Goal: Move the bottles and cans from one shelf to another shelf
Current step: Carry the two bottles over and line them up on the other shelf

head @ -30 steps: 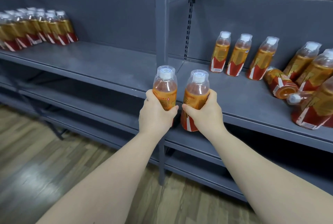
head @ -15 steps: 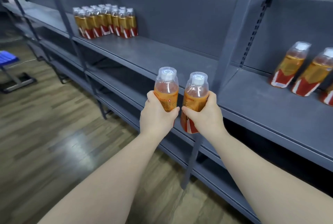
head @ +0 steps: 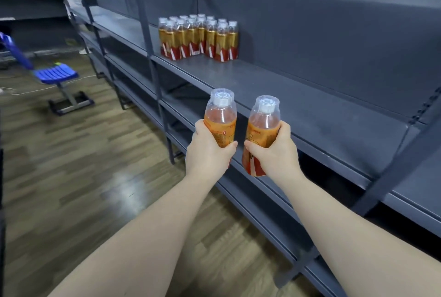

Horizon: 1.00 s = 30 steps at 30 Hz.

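My left hand (head: 207,151) grips an upright orange drink bottle (head: 221,117) with a white cap and orange label. My right hand (head: 276,153) grips a second, matching bottle (head: 262,125) beside it, its red label base showing below my fingers. Both bottles hang in the air in front of the grey shelf's (head: 298,103) front edge. Farther along the same shelf, up and to the left, stands a tight cluster of several matching bottles (head: 199,37) against the back panel.
Grey metal shelving runs from far left to right, with upright posts (head: 155,74) and lower shelves (head: 257,189) beneath. A blue chair (head: 56,74) stands on the wooden floor at left. A long bare stretch of shelf lies between my hands and the cluster.
My view has swung left along the shelving. The bottles at the right have gone out of sight and the far cluster is now nearer and central. Both hands still hold their bottles.
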Motion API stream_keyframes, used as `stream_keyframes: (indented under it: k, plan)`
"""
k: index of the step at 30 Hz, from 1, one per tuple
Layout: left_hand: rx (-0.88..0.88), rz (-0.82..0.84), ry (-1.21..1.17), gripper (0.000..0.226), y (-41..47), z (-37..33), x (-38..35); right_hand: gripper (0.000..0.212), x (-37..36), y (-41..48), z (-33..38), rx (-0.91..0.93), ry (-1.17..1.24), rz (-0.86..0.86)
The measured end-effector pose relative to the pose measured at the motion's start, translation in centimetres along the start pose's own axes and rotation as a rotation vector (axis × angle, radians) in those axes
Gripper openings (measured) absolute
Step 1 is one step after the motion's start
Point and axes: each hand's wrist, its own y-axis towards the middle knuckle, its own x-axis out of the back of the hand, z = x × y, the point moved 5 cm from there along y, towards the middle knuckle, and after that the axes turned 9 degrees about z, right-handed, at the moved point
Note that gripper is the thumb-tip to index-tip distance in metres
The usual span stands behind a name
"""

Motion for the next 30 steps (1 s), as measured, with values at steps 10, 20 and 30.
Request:
stream_keyframes:
  k: [10, 20, 30]
  plan:
    - [0.084, -0.053, -0.013, 0.065, 8.1, 4.4, 3.7, 0.070, -7.0, 8.5, 2.7, 0.041, 0.018, 0.084]
    - [0.153, -0.153, -0.041, 0.061, 17.9, 6.6, 5.9, 0.071, -12.9, 20.1, 3.9, 0.104, 0.055, 0.211]
    - [0.202, -0.222, -0.057, 0.059, 26.4, 9.2, 7.7, 0.071, -18.1, 29.2, 5.4, 0.139, 0.034, 0.281]
